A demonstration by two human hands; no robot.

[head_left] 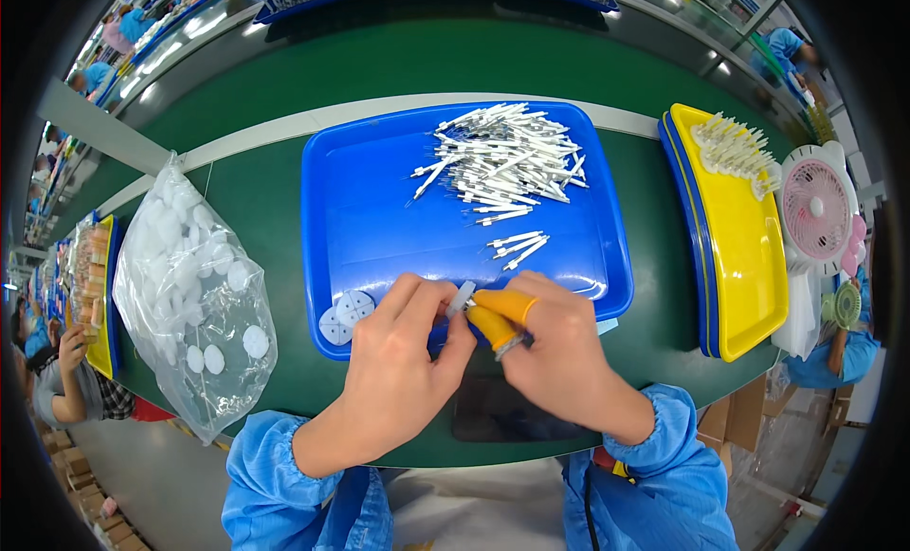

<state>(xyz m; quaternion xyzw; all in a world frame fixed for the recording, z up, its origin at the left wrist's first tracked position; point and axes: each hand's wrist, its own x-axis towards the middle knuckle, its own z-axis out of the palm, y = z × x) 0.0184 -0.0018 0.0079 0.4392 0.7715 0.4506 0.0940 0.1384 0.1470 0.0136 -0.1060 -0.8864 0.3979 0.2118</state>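
Over the near edge of a blue tray (370, 205), my two hands meet. My left hand (393, 357) pinches a small white disc (461, 299), tilted on edge, between thumb and forefinger. My right hand (564, 347) has yellow finger cots on its thumb and forefinger. Those fingertips press together against the disc; whatever they grip is hidden. Thin white sticks with fine wire ends lie in a pile (517, 157) at the back of the tray, several of them (517, 247) set apart nearer me. Two round white discs with small holes, one of them (354, 307), rest in the tray's near left corner.
Left of the tray lies a clear plastic bag (190, 295) of white discs. Stacked yellow and blue trays (744, 276) stand at right, white sticks (735, 148) upright on the top one. Beyond them is a pink and white fan (815, 205). A dark flat object (507, 409) lies below my hands.
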